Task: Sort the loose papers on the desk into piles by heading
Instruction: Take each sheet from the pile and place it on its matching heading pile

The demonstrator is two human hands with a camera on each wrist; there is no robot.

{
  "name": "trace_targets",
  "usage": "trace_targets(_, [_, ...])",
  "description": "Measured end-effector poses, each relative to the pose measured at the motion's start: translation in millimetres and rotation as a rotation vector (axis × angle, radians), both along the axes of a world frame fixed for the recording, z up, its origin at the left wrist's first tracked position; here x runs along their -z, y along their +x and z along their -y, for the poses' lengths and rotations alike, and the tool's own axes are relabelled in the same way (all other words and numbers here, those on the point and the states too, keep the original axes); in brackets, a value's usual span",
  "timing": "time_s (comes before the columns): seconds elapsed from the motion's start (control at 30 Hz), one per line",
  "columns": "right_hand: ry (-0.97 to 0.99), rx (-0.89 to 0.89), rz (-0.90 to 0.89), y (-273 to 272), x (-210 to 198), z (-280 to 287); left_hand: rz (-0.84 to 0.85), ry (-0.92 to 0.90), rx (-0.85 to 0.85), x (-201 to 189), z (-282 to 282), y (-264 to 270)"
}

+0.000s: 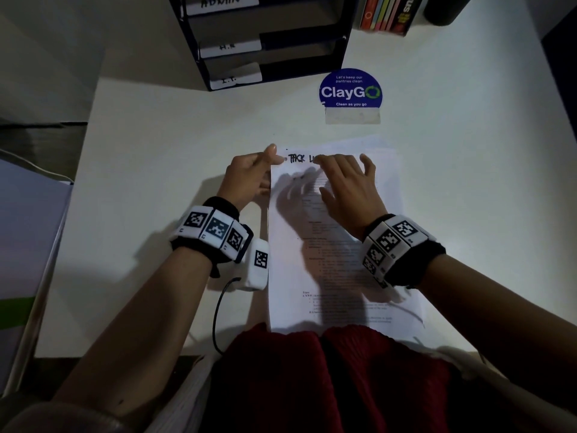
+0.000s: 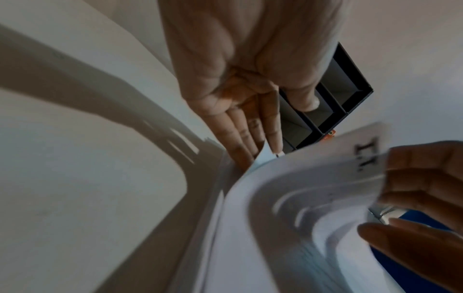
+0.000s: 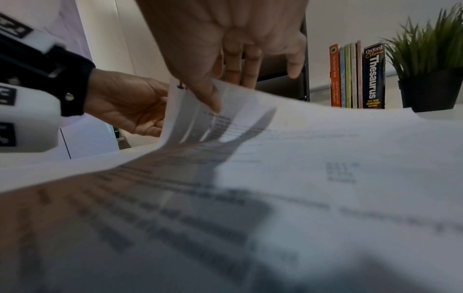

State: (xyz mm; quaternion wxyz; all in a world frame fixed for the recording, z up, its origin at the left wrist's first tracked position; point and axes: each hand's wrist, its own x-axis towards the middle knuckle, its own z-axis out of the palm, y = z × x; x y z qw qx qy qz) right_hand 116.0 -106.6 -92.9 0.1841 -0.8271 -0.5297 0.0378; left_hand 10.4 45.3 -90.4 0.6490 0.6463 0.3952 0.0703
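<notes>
The stack of papers lies on the white desk, right in front of the person. Its top sheet has a black handwritten heading starting "TACK". The left hand pinches the top left corner and lifts it. The right hand rests on the sheet with loose fingers. Behind the papers sits a blue "ClayGo" sign. Further back, a black tray rack has labels "ADMIN", "H.R" and "I.T."; books, one reading "Oxford Thesaurus", stand beside it
</notes>
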Motion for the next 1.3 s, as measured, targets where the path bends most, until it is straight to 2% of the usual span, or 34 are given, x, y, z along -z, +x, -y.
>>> trace_targets(0.1, [0.031, 0.015, -0.028, -1, 0, 0, -0.015, -0.003, 0.018, -1, 2, 2])
trace_targets(0.23, [-0.060, 0.006, -0.153, 2, -1, -5, 0.056, -0.068, 0.053, 0, 5, 2])
trace_targets(0.37, [-0.177, 0.014, -0.190, 4, 3, -7, 0.027, 0.000, -0.011, 9, 4, 3])
trace_targets(0.5, [-0.103, 0.006, -0.077, 4, 2, -3, -0.010, -0.058, -0.034, 7, 5, 3])
trace_targets(0.6, [0.018, -0.120, 0.088, 3, 4, 3, -0.016, -0.086, -0.033, 4, 6, 2])
trace_targets(0.67, [-0.014, -0.207, 0.108, 1, 6, 6, -0.026, -0.011, 0.002, 4, 8, 2])
trace_targets(0.73, [-0.065, -0.223, 0.023, 2, 5, 4, -0.011, 0.058, 0.048, 4, 9, 1])
trace_targets(0.8, [-0.070, -0.147, -0.188, 2, -2, -1, 0.011, 0.116, 0.098, 3, 11, 0])
trace_targets(0.87, [0.077, -0.013, -0.403, 2, -10, -5, 0.034, 0.133, 0.130, -2, 16, -1])
trace_targets(0.93, [0.174, 0.078, -0.450, 3, -11, -9, 0.057, 0.106, 0.130, -6, 19, -1])
trace_targets(1.0, [0.080, 0.086, -0.389, 6, -7, -11, 0.098, 0.046, 0.115, -9, 23, -3])
trace_targets(1.07, [-0.003, 0.125, -0.224, 8, 0, -12, 0.134, -0.022, 0.085, -11, 25, -3])
trace_targets(1.17, [0.080, 0.208, 0.019, 6, 4, -9, 0.100, -0.087, 0.001, -12, 24, -1])
trace_targets(1.23, [0.103, 0.206, 0.088, 3, 3, -8, 0.081, 0.004, -0.027, -13, 21, 5])
trace_targets(1.3, [0.059, 0.125, 0.095, 1, 4, -8, 0.025, 0.255, -0.018, -8, 15, 12])
